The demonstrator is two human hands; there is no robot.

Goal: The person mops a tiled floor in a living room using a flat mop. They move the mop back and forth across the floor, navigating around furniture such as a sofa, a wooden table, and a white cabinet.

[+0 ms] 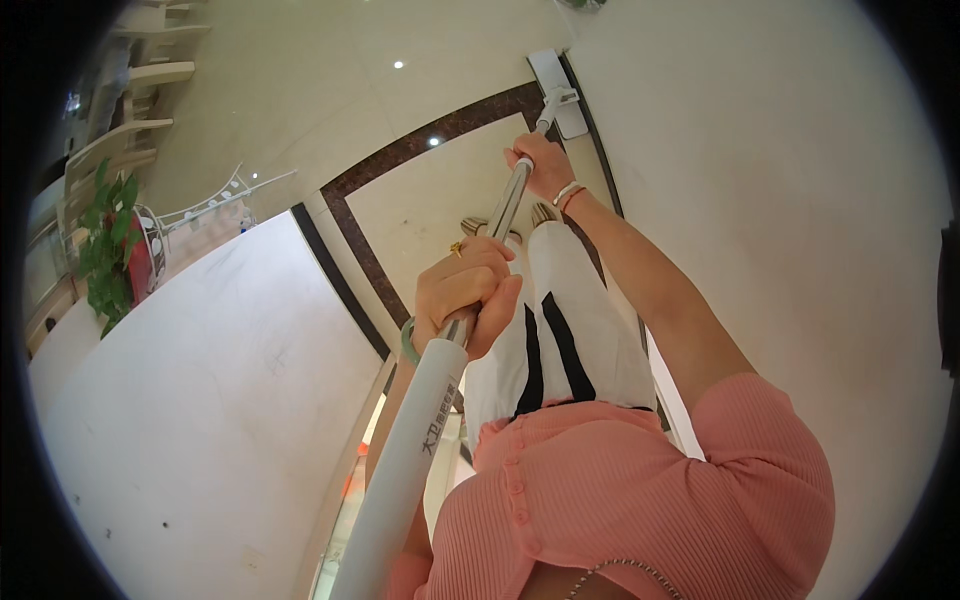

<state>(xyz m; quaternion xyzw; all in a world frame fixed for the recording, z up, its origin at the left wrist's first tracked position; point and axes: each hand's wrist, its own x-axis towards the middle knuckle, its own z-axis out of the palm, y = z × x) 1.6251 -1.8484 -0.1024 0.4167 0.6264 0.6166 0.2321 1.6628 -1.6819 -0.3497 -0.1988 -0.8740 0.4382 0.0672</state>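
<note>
I hold a flat mop by its long pole [510,208], which slants away from me. My left hand [466,292], with a ring and a green bangle, wraps round the metal part just above the thick white grip sleeve [395,490]. Farther down, my right hand [545,166] closes round the pole near a white joint. The white mop head [549,73] lies on the floor at the far end, along the dark skirting of the right wall. My shoes [543,213] are on the floor short of the mop head.
White walls [770,200] stand close on my right and on my left [200,400]. A dark brown border [400,135] frames the pale, glossy floor tile. Far left are a leafy potted plant [112,245], a white metal rack [205,205] and wooden chairs [150,75].
</note>
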